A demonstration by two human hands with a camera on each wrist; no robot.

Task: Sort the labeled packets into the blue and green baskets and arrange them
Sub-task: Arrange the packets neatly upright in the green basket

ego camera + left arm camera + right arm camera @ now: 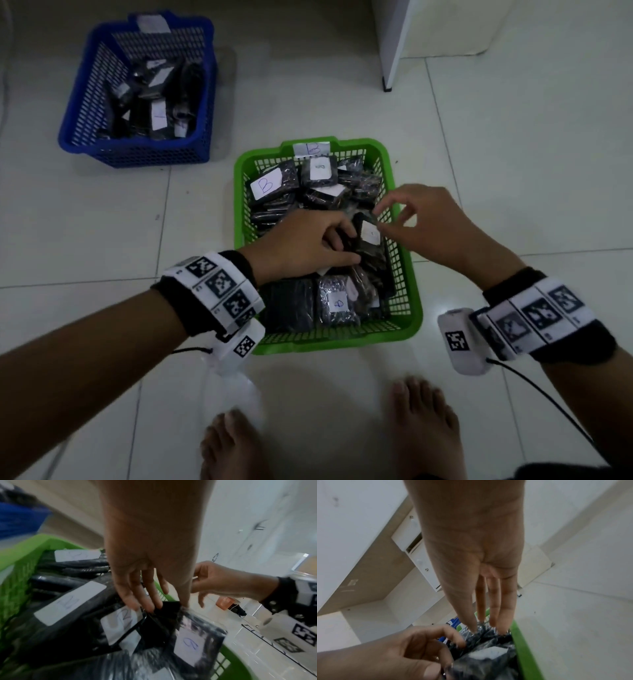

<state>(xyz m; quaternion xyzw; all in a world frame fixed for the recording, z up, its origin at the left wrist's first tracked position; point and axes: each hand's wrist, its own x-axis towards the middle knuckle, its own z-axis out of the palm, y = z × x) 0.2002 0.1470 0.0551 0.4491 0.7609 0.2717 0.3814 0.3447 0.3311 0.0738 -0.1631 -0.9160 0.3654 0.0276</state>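
The green basket sits on the floor in front of me, full of black packets with white labels marked B. My left hand reaches into its right side and grips one upright black packet between thumb and fingers. My right hand pinches the clear plastic top edge of the same packet. The left wrist view shows the left hand on this packet. In the right wrist view the fingertips touch its crinkled top. The blue basket at far left holds several packets.
A white cabinet leg stands at the far right on the tiled floor. My bare feet are just below the green basket. A small orange object lies on the floor beyond the basket's right side.
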